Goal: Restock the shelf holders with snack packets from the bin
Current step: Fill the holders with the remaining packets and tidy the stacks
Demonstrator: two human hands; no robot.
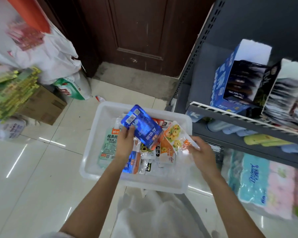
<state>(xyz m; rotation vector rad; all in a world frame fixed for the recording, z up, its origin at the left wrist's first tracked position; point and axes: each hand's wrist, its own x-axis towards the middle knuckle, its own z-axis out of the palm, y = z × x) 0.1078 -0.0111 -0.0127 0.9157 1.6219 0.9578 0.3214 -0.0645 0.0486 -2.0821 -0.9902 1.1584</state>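
Above the white bin (pixel 100 140) on the tiled floor, your left hand (pixel 125 143) pinches a blue packet (pixel 142 128) by its lower edge, thumb curled over the front, the packet lifted clear of the pile. To the right of it, still over the bin, your right hand (pixel 202 155) grips a clear packet (pixel 174 136) printed with yellow snacks, fingers curled round its lower corner.

From the head view, the restock looks early to midway: the bin beneath your hands holds a loose heap of packets (pixel 144 158), so plenty is left to move. Up and right of the bin, the shelf (pixel 230 117) carries a blue holder (pixel 225 83) with dark packets standing in it and room showing above them, and a dark holder beside it looks fuller.

Neither packet in hand has reached a holder yet.

The right-hand holders are cut off by the frame edge and blurred, so their fill is hard to judge. Packets under your forearms and low in the bin are hidden.
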